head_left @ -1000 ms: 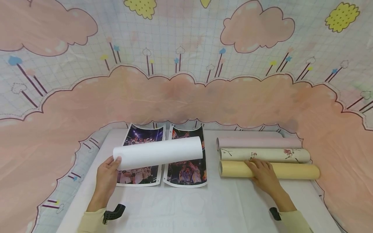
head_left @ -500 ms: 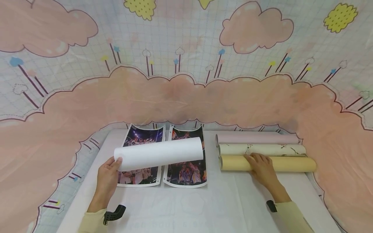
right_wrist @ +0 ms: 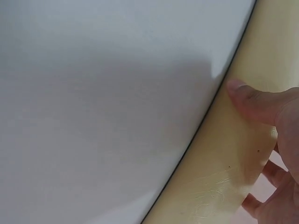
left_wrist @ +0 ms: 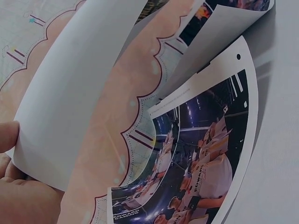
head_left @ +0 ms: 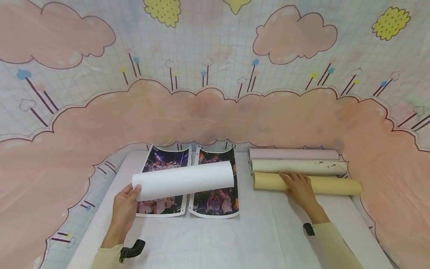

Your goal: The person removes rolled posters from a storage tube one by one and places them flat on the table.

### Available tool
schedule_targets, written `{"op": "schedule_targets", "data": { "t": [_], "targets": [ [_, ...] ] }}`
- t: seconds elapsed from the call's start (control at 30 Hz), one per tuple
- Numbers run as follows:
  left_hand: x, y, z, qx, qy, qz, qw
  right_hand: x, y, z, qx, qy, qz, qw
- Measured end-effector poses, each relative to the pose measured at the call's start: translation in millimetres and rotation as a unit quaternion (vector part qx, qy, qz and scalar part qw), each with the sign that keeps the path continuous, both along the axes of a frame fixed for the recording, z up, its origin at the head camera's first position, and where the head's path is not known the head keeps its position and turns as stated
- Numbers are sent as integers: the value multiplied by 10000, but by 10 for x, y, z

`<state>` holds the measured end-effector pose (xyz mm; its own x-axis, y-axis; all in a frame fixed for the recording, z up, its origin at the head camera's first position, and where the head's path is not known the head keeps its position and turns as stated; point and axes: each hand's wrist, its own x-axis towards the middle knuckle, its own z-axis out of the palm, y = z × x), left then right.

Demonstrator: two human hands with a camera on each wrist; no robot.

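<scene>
My left hand (head_left: 125, 209) pinches the left end of a rolled sheet of white paper (head_left: 184, 181), thumb on the near side. The roll is held tilted above two curling printed posters, the left poster (head_left: 161, 207) and the right poster (head_left: 215, 203); it covers their middles. In the left wrist view the left poster (left_wrist: 205, 154) curls up at its edge. On the right, my right hand (head_left: 300, 190) grips a yellow roll (head_left: 336, 185) around its body. The right wrist view has the thumb on one side of the yellow roll (right_wrist: 219, 172) and fingers on the other.
Beyond the yellow roll lie a cream roll with a floral print (head_left: 295, 166) and a pale pink roll (head_left: 292, 154), side by side. All are on a white tabletop (head_left: 248, 243). A patterned cloth (head_left: 215, 116) hangs behind and around the table.
My right hand has moved away from me with the yellow roll. The cream and pink rolls have shifted back too, and the cream one has turned. The left hand has hardly moved.
</scene>
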<state>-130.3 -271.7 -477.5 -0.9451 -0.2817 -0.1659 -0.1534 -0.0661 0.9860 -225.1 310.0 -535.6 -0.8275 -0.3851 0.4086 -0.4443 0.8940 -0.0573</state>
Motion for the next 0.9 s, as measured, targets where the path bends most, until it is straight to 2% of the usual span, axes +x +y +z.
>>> {"op": "schedule_targets", "data": {
  "t": [0.3,0.47,0.57,0.67,0.8,0.9],
  "targets": [
    [24,22,-7,39,-108,-17,9999,-87,-36,30,79,-270,-57,9996],
    [18,54,-4,87,-122,4,9999,-66,-79,78,35,-351,-158,9993],
    [1,82,3,56,-67,-32,10000,-19,-163,152,-101,-43,-125,9999],
    [-19,123,29,49,17,-95,9999,32,-300,264,-386,533,19,9978],
    [-59,214,89,79,76,-143,9998,122,-537,475,-852,1330,350,9868],
    [-105,311,140,122,108,-180,9997,217,-730,647,-1111,1764,601,9762]
  ]
}}
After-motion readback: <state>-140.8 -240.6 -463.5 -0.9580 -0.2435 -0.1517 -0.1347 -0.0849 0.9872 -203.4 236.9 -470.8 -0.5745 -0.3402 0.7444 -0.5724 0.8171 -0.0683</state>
